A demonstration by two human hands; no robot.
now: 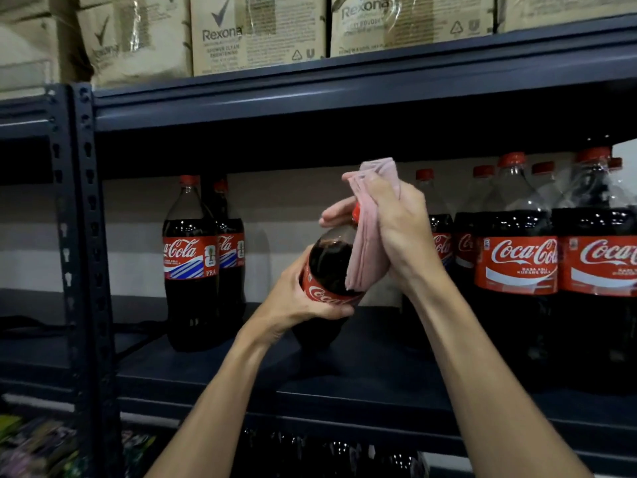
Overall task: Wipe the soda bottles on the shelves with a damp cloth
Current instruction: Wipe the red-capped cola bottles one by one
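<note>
A large cola bottle with a red label is tilted toward me above the middle shelf. My left hand grips it round the label. My right hand holds a folded pink cloth against the bottle's neck and shoulder, covering most of the red cap. Two cola bottles stand at the shelf's left. Several more cola bottles stand in a row on the right.
A dark metal upright with punched holes stands at the left. The shelf above carries cardboard cartons. More dark bottles show on the shelf below, and colourful packets lie at the lower left.
</note>
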